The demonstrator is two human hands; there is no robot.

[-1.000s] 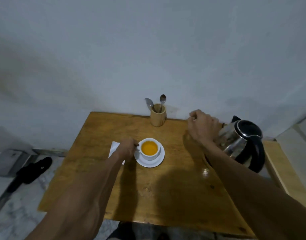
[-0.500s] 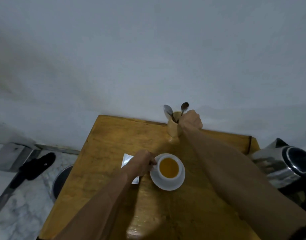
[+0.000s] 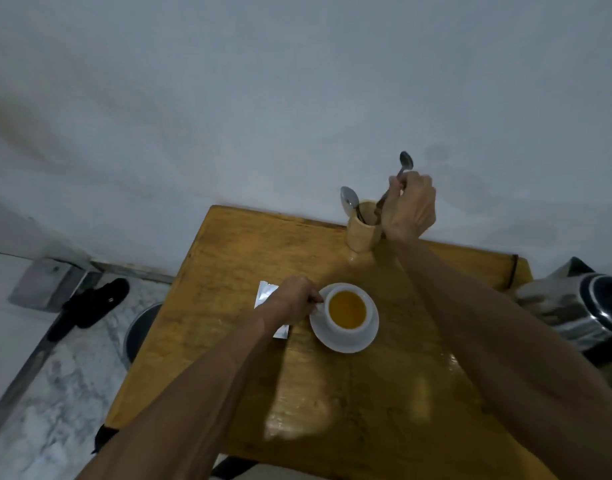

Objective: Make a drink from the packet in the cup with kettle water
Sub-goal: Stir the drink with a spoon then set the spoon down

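Note:
A white cup [image 3: 346, 329] of orange drink stands on a white saucer [image 3: 361, 342] in the middle of the wooden table [image 3: 249, 251]. My left hand [image 3: 294, 299] grips the cup's handle on its left side. A silver packet [image 3: 266, 294] lies under that hand, partly hidden. My right hand [image 3: 408, 211] is shut on a spoon [image 3: 405, 162], lifted part way out of the wooden holder [image 3: 362, 233] at the table's back edge. A second spoon [image 3: 349, 199] still stands in the holder. The steel kettle [image 3: 581, 306] with a black lid sits at the right edge.
The table stands against a pale wall. A black sandal [image 3: 90, 306] lies on the marble floor at the left, and a round dark stool or bin [image 3: 138, 336] shows beside the table's left edge.
My right hand left the kettle, went to the holder, closed on a spoon and has raised it. My left hand has stayed on the cup's handle. The view has shifted left.

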